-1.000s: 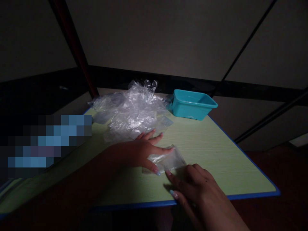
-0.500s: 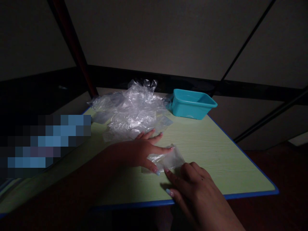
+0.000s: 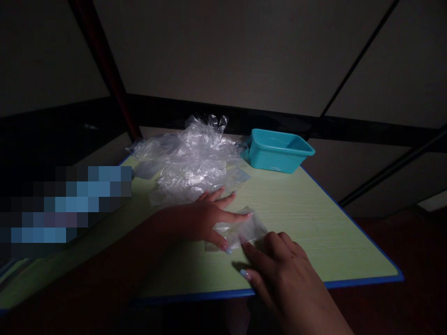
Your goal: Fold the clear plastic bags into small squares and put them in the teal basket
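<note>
A folded piece of clear plastic film [image 3: 253, 228], which looks like a disposable glove, lies flat on the table near its front. My left hand [image 3: 206, 218] is spread over it, with thumb and index finger pressing on the film and the other fingers reaching toward a heap of crumpled clear plastic gloves [image 3: 195, 158]. At the film's right side, my right hand [image 3: 284, 265] rests its index fingertip on the plastic. Its thumb is held apart and the other fingers are curled beside the film's right edge; nothing shows gripped between thumb and index finger.
A turquoise plastic basket [image 3: 275, 160] stands at the back right, beside the heap. The pale green table [image 3: 335, 237] has a blue edge, and a dark-striped wall panel [image 3: 226, 60] rises behind it. A pixelated patch covers the left side.
My right index fingertip and thumb have shifted very slightly on and beside the film. The film's top edge has moved a little, while my left hand stays in place.
</note>
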A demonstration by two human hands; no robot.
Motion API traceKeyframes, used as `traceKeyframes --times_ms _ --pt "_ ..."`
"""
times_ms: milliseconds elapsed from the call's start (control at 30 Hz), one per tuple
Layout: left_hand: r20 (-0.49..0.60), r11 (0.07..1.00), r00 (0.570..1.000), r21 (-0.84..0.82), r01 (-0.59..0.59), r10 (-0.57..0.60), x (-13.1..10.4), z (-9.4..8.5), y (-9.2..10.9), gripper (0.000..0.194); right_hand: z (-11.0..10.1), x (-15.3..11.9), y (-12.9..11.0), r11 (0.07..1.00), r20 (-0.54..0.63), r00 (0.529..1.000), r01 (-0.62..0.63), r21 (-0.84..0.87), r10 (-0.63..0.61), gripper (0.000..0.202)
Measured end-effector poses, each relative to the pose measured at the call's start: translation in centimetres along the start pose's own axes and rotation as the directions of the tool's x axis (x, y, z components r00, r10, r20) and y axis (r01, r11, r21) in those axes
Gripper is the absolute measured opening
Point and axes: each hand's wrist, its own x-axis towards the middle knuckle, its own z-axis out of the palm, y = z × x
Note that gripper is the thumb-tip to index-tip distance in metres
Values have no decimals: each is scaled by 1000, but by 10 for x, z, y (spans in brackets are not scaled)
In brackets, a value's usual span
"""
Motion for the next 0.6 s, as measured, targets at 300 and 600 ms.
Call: traceKeyframes --times_ms 300,600 --pt "4 999 1000 -15 29 -29 0 -2 3 75 2 -1 8 998 -41 998 -47 -47 45 23" --pt "-6 999 1000 -16 30 -30 0 0 1 77 9 -3 16 992 -87 995 -61 -110 52 24"
